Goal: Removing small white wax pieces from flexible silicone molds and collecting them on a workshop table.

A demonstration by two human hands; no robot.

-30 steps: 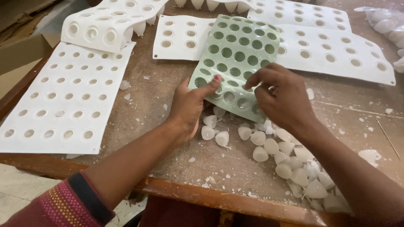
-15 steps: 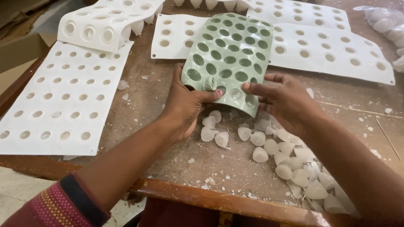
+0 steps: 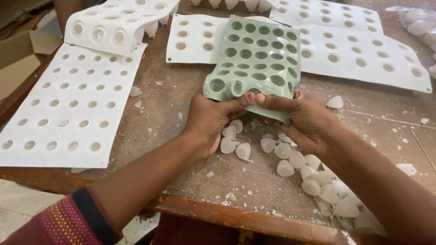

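A green silicone mould sheet (image 3: 259, 59) with rows of round cavities is tilted up off the brown table. My left hand (image 3: 213, 122) and my right hand (image 3: 304, 120) both grip its near edge, thumbs meeting on top. The near edge is bent, with two cavities bulging at the left corner. Below my hands lie several small white cone-shaped wax pieces (image 3: 290, 159), trailing toward the right front.
White mould sheets surround the green one: a large one at left (image 3: 68, 104), a flipped one at back left (image 3: 113, 22), one at back centre (image 3: 195, 38) and a long one at right (image 3: 363, 50). White flakes litter the wooden table (image 3: 159, 113). A cardboard box (image 3: 18, 59) sits far left.
The green mould has been drawn nearer and lifted more upright. Both hands shifted along its near edge, thumbs now closer together, bending that edge.
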